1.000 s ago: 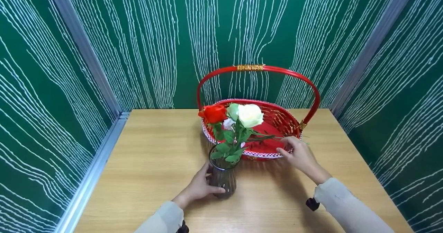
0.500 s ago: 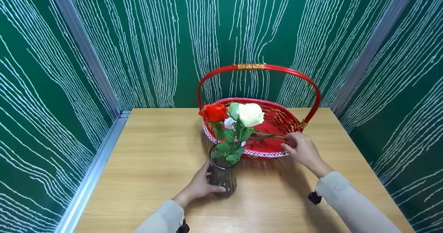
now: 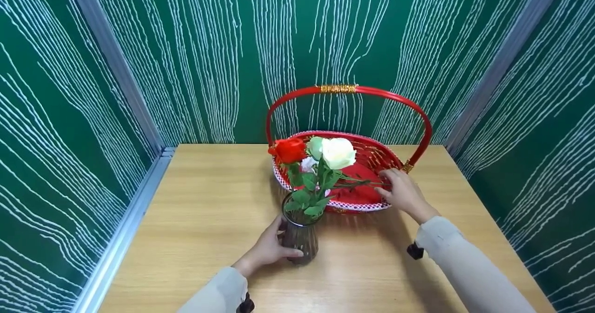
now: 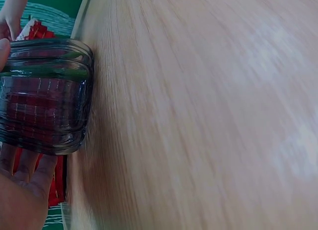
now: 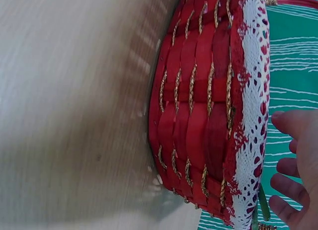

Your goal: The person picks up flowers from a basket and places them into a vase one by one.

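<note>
My left hand (image 3: 265,250) grips a dark, ribbed glass vase (image 3: 300,243) standing on the table, its thumb across the near side. In the left wrist view, a green stem shows through the vase (image 4: 39,108). Leaves (image 3: 304,201) overlap the vase mouth, below a red rose (image 3: 289,150) and a white rose (image 3: 338,153). Thin green stems (image 3: 360,183) reach right across the red basket (image 3: 358,207). My right hand (image 3: 406,192) is over the basket's right rim, near the stem ends. In the right wrist view its thumb stands apart from the loosely bent fingers (image 5: 288,188), with no stem between them.
The basket's tall red handle (image 3: 338,89), wrapped in gold at the top, arches behind the flowers. White lace trim (image 5: 253,91) runs round its rim. Green walls (image 3: 209,62) with white lines stand behind and beside the wooden table (image 3: 200,201).
My right hand first shifted slightly right along the stem ends, then moved a little farther in over the basket rim. My left hand and the vase have stayed in place.
</note>
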A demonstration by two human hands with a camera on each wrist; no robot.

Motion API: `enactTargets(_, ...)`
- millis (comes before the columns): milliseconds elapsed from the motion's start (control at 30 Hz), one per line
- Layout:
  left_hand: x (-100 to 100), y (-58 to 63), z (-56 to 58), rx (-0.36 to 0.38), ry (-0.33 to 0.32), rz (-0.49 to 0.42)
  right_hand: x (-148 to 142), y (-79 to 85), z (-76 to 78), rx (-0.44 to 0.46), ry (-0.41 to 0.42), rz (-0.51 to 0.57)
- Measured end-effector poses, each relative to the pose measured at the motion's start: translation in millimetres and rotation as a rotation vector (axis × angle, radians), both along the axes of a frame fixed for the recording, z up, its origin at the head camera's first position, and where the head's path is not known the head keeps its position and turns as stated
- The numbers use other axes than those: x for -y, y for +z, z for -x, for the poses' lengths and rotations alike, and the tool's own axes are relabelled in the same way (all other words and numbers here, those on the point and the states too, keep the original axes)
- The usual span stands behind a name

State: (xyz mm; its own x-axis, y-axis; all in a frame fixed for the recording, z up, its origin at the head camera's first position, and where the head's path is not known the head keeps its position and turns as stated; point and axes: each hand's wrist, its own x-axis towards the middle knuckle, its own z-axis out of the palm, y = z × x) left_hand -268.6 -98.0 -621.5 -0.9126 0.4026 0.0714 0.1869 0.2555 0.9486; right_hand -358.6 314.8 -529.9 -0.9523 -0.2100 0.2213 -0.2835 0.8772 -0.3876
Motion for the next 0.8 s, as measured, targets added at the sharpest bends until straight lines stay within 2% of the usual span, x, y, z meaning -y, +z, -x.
enactTargets(200,0.3,-1.5,0.7,0.006,-0.002,-0.008,2.0,-1.3,12.6,0.048,0.024,-0.084)
enactTargets(400,0.2,0.3,-0.4,0.002,0.001,-0.012,2.9,-2.2,21.7,0.121,0.04,-0.113)
enactTargets(600,-0.2,1.7,-0.7,0.025,0.0,-0.022,3.2,-5.1,25.3,0.192,0.066,-0.14)
enactTargets(800,-0.4,1.1,0.0,0.023,-0.007,-0.028,3.6,-10.1,26.8,0.227,0.045,-0.133)
